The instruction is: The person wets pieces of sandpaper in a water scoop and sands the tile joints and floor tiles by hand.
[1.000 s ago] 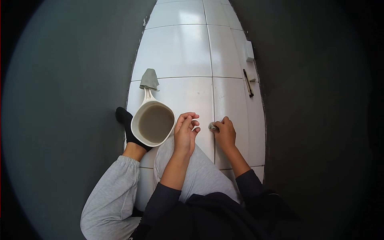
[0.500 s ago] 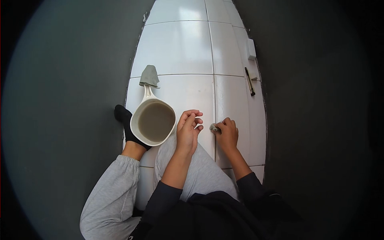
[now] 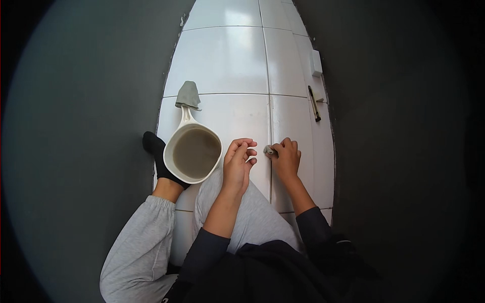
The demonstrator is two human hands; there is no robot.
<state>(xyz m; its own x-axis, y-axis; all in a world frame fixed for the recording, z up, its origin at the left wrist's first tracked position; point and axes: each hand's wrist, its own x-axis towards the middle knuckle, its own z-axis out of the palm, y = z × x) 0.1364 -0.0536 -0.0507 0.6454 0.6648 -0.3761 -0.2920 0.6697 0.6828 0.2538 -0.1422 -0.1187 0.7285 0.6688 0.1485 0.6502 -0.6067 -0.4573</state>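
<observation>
My right hand (image 3: 287,157) pinches a small folded grey cloth (image 3: 269,150) against the white floor tiles, beside a grout line. Its fingers hide part of the cloth. My left hand (image 3: 238,162) hovers over my grey trouser leg, fingers loosely curled and apart, holding nothing. To the left of it stands a white dipper (image 3: 177,171) filled with murky grey-brown water (image 3: 198,152). A grey-green cloth (image 3: 188,94) lies around the far end of the dipper's handle.
Near the right wall (image 3: 394,131) lie a box cutter (image 3: 314,104) and a small white block (image 3: 316,63). Dark grey walls run along both sides of the tiled floor (image 3: 222,60). My black-socked foot (image 3: 160,156) rests left of the dipper.
My right hand has slid the folded cloth a short way forward along the grout line. The left hand and the dipper have stayed in nearly the same place.
</observation>
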